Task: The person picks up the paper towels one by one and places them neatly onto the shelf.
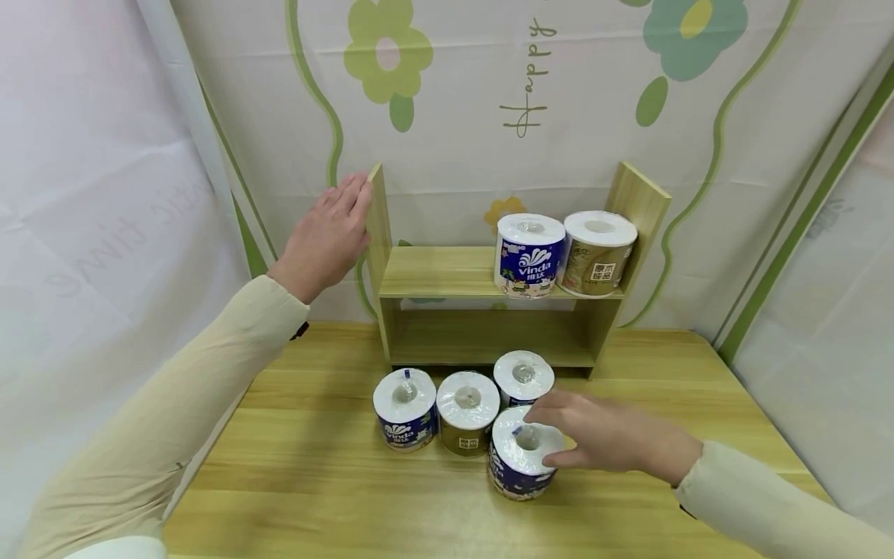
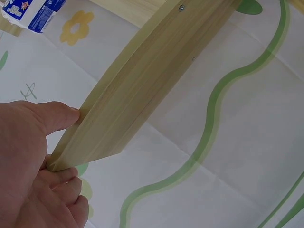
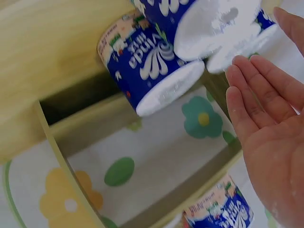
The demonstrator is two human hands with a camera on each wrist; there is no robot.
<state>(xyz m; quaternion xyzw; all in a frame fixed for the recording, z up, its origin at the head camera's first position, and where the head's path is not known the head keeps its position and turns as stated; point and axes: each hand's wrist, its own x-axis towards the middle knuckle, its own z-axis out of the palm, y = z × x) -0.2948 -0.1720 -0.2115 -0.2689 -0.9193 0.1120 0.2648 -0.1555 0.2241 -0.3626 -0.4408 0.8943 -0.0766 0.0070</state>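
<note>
At the upper left corner of a small wooden shelf, my left hand holds the top of the side panel, thumb and fingers on its edges in the left wrist view. My right hand, fingers extended, is over the right side of a blue Vinda toilet roll on the table. Its palm shows bare in the right wrist view. Beside that roll stand a gold-wrapped roll and another blue roll; one more roll stands behind, partly hidden.
On the shelf's upper board, a blue Vinda roll and a gold roll stand side by side at the right end. The lower compartment lies beneath them. A printed cloth hangs behind the wooden table.
</note>
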